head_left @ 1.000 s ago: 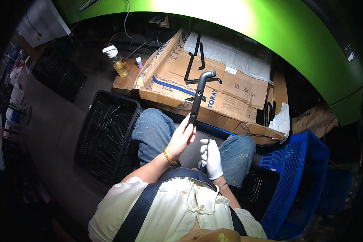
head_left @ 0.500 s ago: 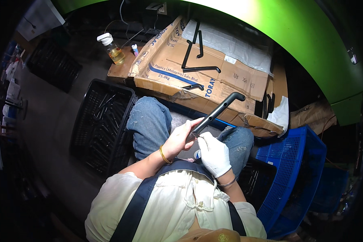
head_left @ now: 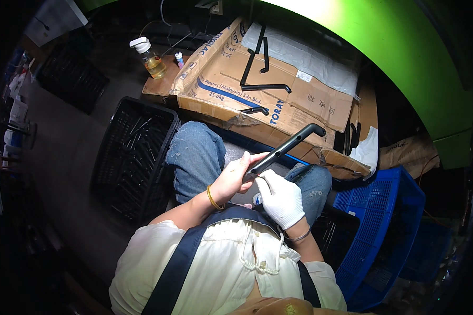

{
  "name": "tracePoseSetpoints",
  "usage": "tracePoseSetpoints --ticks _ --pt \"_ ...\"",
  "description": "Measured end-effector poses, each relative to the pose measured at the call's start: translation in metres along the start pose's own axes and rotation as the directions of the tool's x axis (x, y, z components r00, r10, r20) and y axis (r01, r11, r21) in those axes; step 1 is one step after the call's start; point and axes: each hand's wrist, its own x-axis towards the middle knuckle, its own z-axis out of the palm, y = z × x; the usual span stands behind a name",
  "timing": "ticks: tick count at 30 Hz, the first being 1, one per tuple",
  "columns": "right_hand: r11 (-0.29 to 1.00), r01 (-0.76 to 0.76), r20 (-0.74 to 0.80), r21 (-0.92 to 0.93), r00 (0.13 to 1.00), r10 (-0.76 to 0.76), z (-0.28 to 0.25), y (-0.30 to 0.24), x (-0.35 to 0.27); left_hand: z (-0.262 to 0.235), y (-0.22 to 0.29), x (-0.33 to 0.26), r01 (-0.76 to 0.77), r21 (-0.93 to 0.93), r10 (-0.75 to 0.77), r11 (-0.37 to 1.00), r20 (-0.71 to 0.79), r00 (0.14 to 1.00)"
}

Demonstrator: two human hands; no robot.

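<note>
The person is sitting with both hands meeting over the lap, working on a black bent tube [head_left: 286,148]. The bare left hand [head_left: 235,176] is curling around the tube's lower end, thumb and fingers clamped on it, while the white-gloved right hand [head_left: 279,198] is pressing against that same end from just below, its fingers closed (whether it is gripping a small tool there I cannot tell). The tube is slanting up and away from the hands, its curved end hanging just in front of the flattened cardboard box [head_left: 231,89]. On that cardboard, beyond the tube, several more black bent tubes [head_left: 265,88] are lying apart from one another. Left of the cardboard a small bottle of yellowish liquid [head_left: 148,58] is standing upright. A black crate [head_left: 134,157] is sitting left of the person's knee, and a blue crate [head_left: 386,231] is sitting to the right of the tube, near the right elbow
</note>
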Motion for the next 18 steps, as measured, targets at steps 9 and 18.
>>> tracePoseSetpoints --ticks 9,18 --pt "0.986 0.167 -0.205 0.008 0.965 -0.162 0.013 0.002 -0.005 0.012 -0.001 0.001 -0.125 -0.173 0.095 0.977 -0.176 0.98" --pt "0.978 -0.017 -0.063 0.207 0.998 0.031 0.008 -0.012 -0.001 0.015 -0.006 -0.002 -0.209 -0.01 0.204 0.978 -0.165 0.965"
